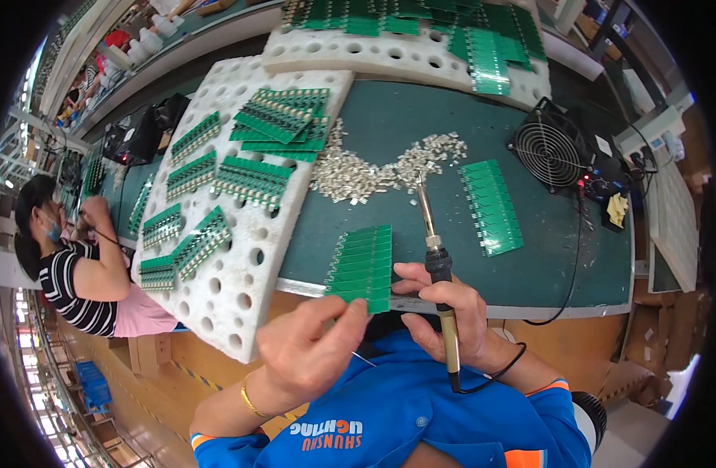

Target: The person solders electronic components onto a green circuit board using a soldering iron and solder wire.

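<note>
A green circuit-board panel [363, 261] is tilted at the bench's front edge, its near corner pinched between the thumb and fingers of the left hand [315, 343]. The right hand [467, 316] is closed around a soldering iron [438, 265], its tip pointing away from the person at a heap of small pale parts [350, 173] (whether it touches them is unclear). Another green panel [492, 209] lies on the bench [405, 109] to the right, near a black fan [547, 156]. Leftward, a holed white foam slab [231, 312] carries more boards [252, 179].
</note>
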`<control>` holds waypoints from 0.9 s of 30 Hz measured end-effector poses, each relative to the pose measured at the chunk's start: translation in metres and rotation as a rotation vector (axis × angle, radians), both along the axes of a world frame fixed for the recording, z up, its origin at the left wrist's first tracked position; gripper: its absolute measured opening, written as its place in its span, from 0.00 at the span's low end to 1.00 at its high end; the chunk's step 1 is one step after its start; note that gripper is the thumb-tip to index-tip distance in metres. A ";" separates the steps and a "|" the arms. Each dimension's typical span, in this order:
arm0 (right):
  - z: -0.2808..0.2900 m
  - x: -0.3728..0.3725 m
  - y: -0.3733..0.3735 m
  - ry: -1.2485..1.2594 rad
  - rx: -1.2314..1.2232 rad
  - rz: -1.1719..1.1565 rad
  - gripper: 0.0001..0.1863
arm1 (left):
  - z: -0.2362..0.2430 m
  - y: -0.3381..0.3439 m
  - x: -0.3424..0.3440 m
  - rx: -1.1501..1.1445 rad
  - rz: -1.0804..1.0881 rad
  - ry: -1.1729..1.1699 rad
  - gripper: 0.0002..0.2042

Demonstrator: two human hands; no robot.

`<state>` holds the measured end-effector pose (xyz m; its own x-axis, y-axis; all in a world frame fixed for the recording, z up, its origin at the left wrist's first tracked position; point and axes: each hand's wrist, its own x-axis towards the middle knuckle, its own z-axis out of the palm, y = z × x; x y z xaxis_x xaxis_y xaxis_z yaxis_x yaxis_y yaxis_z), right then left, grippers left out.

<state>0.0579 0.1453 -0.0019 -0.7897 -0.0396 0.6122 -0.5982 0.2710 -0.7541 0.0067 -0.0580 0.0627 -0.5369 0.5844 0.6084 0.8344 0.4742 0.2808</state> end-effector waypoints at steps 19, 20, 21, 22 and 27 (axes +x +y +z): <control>-0.027 0.032 0.050 -0.045 0.283 -0.196 0.26 | -0.069 0.058 0.020 -0.033 -0.244 -0.126 0.11; -0.025 0.031 0.052 -0.058 0.337 -0.183 0.27 | -0.073 0.058 0.019 -0.033 -0.240 -0.130 0.11; -0.024 0.030 0.053 -0.070 0.390 -0.169 0.27 | -0.077 0.058 0.019 -0.041 -0.240 -0.112 0.11; -0.024 0.030 0.054 -0.073 0.391 -0.168 0.27 | -0.080 0.058 0.019 -0.049 -0.243 -0.093 0.11; -0.029 0.031 0.053 -0.103 0.433 -0.154 0.29 | -0.086 0.056 0.020 -0.068 -0.229 -0.130 0.11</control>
<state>0.0891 0.1985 -0.0307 -0.8622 -0.1516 0.4833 -0.4542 0.6538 -0.6053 0.0266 -0.0016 -0.0237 -0.4571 0.7369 0.4981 0.8812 0.2991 0.3661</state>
